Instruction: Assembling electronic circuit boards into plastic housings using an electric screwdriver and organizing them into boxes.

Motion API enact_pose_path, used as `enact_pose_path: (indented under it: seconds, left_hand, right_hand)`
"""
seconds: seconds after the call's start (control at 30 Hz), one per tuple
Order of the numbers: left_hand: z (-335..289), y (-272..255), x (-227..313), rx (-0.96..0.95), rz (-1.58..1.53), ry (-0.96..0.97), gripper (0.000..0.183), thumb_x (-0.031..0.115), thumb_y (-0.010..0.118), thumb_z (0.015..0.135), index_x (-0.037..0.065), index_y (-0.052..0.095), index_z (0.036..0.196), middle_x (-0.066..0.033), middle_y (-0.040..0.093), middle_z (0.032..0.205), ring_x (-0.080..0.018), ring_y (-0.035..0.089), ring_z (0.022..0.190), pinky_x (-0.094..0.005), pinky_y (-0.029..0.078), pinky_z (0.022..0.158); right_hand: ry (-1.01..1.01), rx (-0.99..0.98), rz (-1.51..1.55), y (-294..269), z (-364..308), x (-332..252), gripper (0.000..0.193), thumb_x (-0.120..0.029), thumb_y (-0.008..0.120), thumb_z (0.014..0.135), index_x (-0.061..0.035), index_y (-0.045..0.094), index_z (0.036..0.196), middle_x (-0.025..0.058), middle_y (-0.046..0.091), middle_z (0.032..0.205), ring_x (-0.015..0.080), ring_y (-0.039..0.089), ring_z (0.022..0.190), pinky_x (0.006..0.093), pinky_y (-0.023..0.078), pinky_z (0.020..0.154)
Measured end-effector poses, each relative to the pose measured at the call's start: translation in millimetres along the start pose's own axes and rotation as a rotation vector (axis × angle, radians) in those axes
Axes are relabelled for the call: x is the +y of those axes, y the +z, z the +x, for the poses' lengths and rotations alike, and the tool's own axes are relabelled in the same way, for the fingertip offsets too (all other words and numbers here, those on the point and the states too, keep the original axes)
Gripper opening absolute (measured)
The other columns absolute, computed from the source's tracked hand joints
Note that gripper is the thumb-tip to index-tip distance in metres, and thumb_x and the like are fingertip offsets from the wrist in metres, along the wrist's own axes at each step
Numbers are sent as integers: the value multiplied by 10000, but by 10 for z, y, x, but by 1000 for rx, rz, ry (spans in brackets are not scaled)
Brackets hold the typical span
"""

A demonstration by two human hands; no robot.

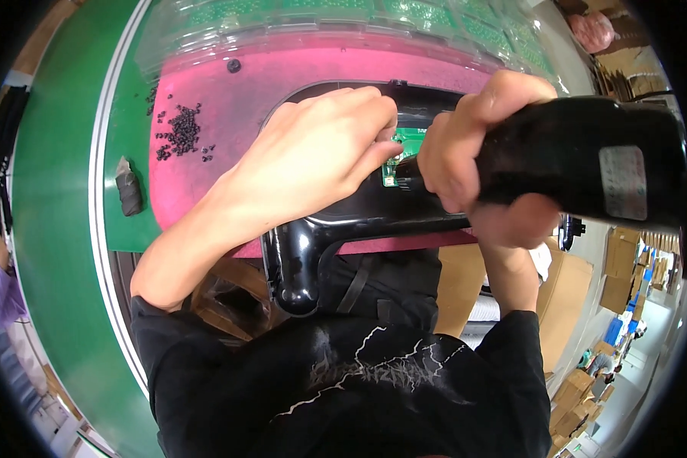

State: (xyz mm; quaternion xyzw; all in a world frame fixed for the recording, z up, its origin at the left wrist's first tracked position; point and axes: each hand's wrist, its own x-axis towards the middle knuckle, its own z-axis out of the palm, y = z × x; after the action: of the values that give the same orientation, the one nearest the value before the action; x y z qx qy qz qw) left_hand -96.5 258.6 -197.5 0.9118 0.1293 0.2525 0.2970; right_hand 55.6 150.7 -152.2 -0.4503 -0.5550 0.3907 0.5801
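Note:
A glossy black plastic housing [336, 221] lies on a pink mat [237, 99], with a small green circuit board [411, 140] set in its middle. My left hand [320, 153] rests on top of the housing, its fingertips pressing at the edge of the board. My right hand [473, 160] grips a thick black electric screwdriver [580, 160], whose tip end points down at the board and is hidden behind my fingers.
A heap of small black screws [182, 130] lies on the mat's left part. A dark rolled object [130, 191] sits on the green belt [53, 229]. Clear trays of green boards [359, 19] stand behind. Cardboard boxes [626, 267] are at right, and a person in purple [0, 290] at left.

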Motion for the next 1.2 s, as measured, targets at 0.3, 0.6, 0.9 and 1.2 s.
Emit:
enact_pose_path:
  seconds: [0.3, 0.6, 0.9, 1.2]
  left_hand:
    - [25, -34, -22, -204, -4, 130, 219, 141, 745, 740, 18, 621, 872, -75, 619, 850, -281, 602, 839, -395, 506, 705]
    - [57, -6, -27, -1, -212, 245, 115, 17, 715, 762, -8, 632, 838, -95, 646, 803, -265, 614, 775, -353, 503, 682]
    - [75, -14, 56, -1, -289, 83, 315, 65, 659, 848, 17, 613, 1155, -114, 671, 1036, -227, 630, 814, -322, 496, 697]
    - [11, -11, 62, -204, -56, -75, 537, 109, 650, 855, 74, 456, 1355, -149, 568, 1252, -303, 549, 1158, -380, 467, 920]
  right_hand:
    - [-355, 120, 277, -44, -55, 49, 697, -697, 598, 811, -90, 478, 1130, -33, 486, 642, 89, 462, 500, 252, 381, 518]
    - [-432, 140, 321, -99, -86, -272, 648, -635, 668, 781, -96, 510, 1104, -42, 485, 654, 69, 458, 510, 240, 373, 550]
    - [-415, 157, 164, -331, -106, -249, 653, -651, 581, 837, -69, 513, 1126, -17, 480, 659, 93, 447, 518, 284, 366, 551]
    - [-245, 373, 6, -547, -266, -29, 576, -589, 513, 904, -36, 496, 1068, 5, 437, 594, 108, 395, 466, 288, 352, 505]
